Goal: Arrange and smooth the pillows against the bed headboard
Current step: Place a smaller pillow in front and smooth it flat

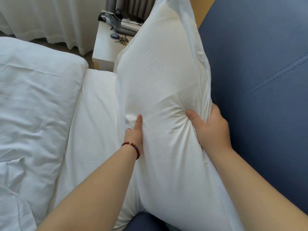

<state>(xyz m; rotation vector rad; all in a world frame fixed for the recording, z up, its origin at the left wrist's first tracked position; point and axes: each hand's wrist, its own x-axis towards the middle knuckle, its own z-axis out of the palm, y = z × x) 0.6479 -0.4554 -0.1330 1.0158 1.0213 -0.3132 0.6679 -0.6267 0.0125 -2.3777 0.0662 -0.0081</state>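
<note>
A large white pillow (163, 77) stands on its long edge against the padded blue headboard (260, 77). My right hand (211, 129) grips its upper edge next to the headboard, thumb dug into the front face, fingers hidden behind. My left hand (135, 130), with a red bead bracelet on the wrist, grips the pillow's lower side; the thumb lies along the fabric and the fingers are hidden underneath. A second white pillow (98, 100) lies flat on the bed beside it.
A rumpled white duvet (33, 100) covers the bed at the left. Beyond the pillow stands a white bedside table (103, 52) carrying keys (120, 38) and a dark bag (116, 22). White curtains (50, 19) hang behind.
</note>
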